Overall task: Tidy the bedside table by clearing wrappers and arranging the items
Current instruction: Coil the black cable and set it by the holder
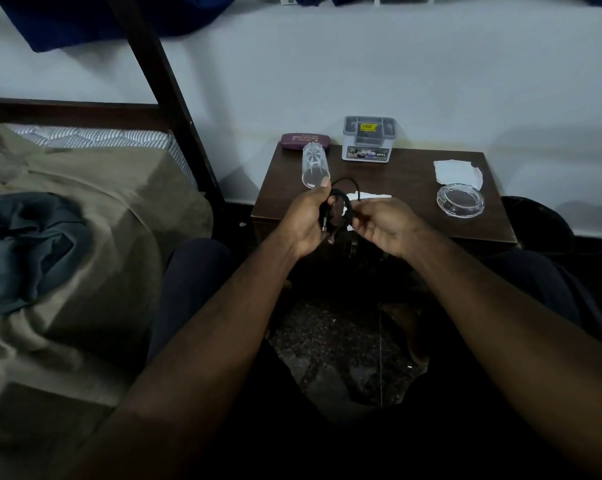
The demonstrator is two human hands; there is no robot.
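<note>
I hold a black cable (341, 201) in a little coil, up over the front edge of the worktop (414, 174). My left hand (308, 221) is curled tight round the coil's left side. My right hand (388, 226) bends its fingers onto the right side and pinches it.

On the worktop a clear glass (315, 167) lies on its side. A dark red case (301, 139) sits behind it, by the wall. A grey box (369, 139) stands just beside the case. A white wrapper (457, 170) lies at the right, touching a round glass dish (460, 201). A torn white strip (374, 196) lies behind my hands. The bed (85, 209) is on my left.
</note>
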